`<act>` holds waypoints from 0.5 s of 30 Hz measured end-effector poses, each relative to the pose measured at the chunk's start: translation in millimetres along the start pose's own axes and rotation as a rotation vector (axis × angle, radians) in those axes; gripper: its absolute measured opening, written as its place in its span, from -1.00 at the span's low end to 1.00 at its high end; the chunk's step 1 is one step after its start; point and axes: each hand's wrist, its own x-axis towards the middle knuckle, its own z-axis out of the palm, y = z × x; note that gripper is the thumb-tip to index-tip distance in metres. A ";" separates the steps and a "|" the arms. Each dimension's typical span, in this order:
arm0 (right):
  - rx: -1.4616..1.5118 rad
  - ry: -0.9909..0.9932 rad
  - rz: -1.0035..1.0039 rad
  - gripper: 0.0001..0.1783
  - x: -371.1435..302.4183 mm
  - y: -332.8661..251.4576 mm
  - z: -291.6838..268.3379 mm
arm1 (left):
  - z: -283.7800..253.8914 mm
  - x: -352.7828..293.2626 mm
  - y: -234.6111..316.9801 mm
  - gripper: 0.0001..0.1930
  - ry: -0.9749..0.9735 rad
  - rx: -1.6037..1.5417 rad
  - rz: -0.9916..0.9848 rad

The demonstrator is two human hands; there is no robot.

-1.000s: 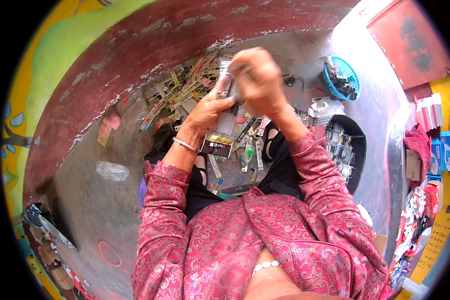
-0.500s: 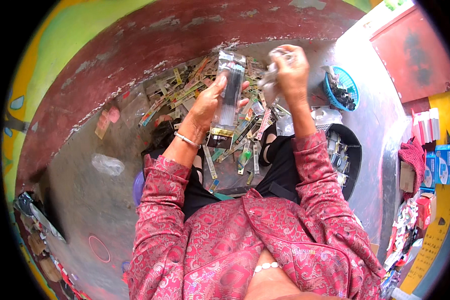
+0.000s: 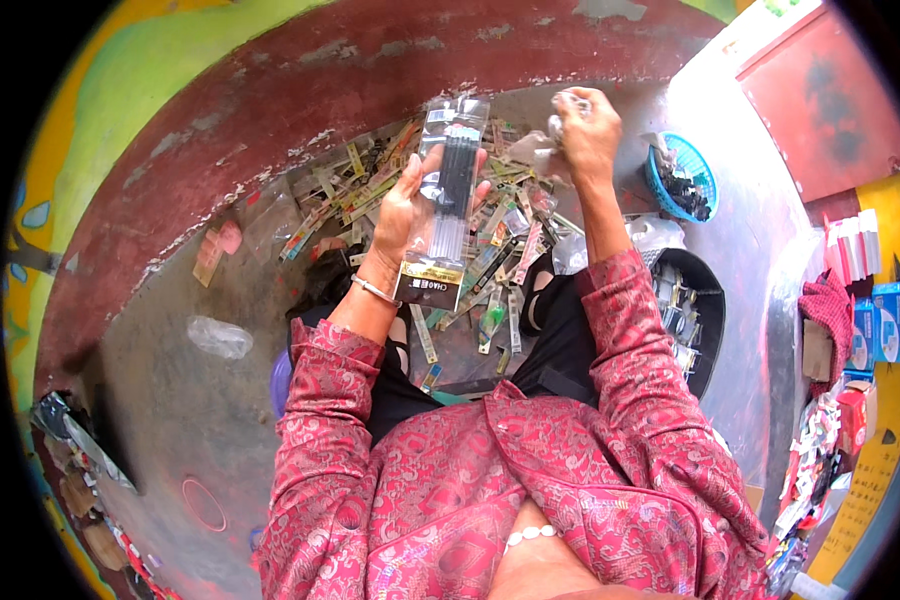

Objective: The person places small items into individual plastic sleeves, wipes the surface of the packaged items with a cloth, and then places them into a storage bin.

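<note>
Floor [image 3: 160, 420] flanks strips [image 3: 529, 250]; left fingers [image 3: 410, 178] hold a packet [image 3: 457, 182], right fingers [image 3: 600, 112] a pale wad [image 3: 538, 150].

Strong daylight enters at the upper right, burning the floor [image 3: 745, 160] beside the red door [image 3: 830, 95] almost white; the floor's left side is duller, with a dark shadow by the black plastic bag [image 3: 67, 425]. Pale reflections streak the clear plastic sleeve [image 3: 448, 205]. Fisheye distortion bows the maroon wall band [image 3: 200, 150], and black fills the corners.
</note>
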 end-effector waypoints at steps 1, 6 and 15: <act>0.076 0.052 -0.048 -0.85 -1.9 1.5 0.0 | 2.4 1.7 -0.4 -0.45 0.046 -0.064 0.012; -0.141 -0.104 -0.788 -0.89 -44.9 -23.3 29.3 | -14.9 8.5 -4.2 -0.49 -0.092 0.055 0.042; -0.173 -0.566 -1.019 -0.82 -110.2 -25.5 28.9 | -48.2 11.5 17.9 -0.47 -0.359 -0.043 -0.002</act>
